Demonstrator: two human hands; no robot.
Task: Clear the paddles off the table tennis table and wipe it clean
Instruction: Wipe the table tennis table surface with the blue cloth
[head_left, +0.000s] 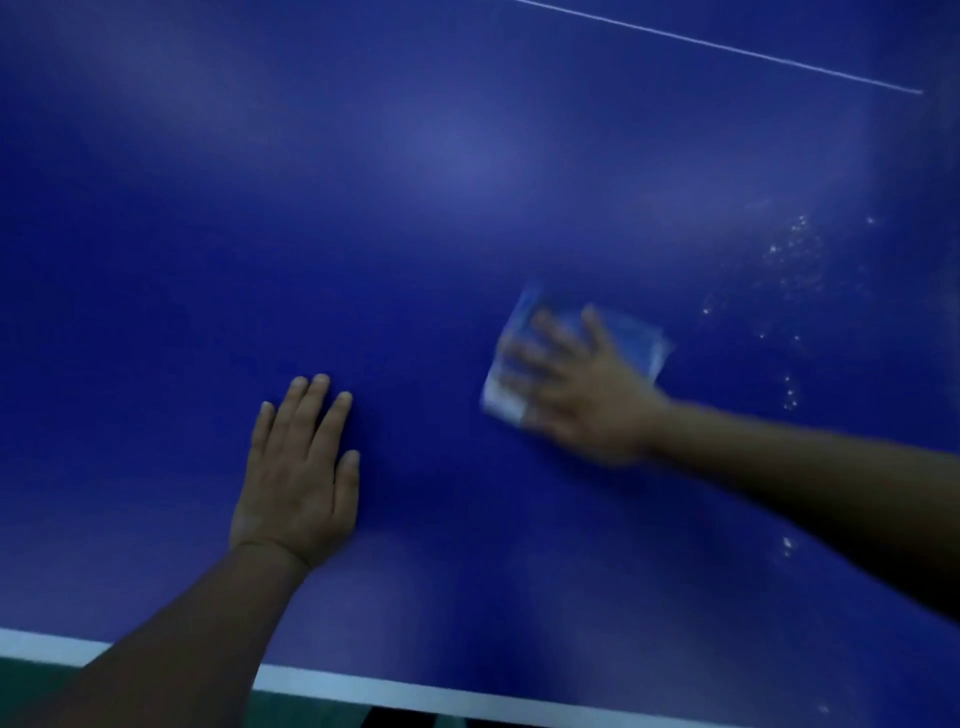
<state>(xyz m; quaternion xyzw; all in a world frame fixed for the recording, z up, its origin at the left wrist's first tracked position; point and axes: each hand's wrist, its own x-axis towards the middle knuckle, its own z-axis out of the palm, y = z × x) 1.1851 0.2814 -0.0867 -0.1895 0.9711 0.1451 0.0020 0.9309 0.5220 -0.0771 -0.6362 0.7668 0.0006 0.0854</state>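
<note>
Blue table (415, 156), no paddles in view; wiping step underway. Right hand (587, 384), grip flat and spread, presses cloth (639, 338) at 3 o'clock. Left hand (298, 478) braces flat. Next: droplets (789, 254) at 2 o'clock.

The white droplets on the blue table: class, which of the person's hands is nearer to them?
Right. The right hand presses a cloth just left of the droplets; the left hand rests flat on the table, farther left.

Left hand (298, 478) flat on the blue table (415, 156) — right hand (582, 387), blurred, seemingly presses a pale cloth (644, 338).
</note>
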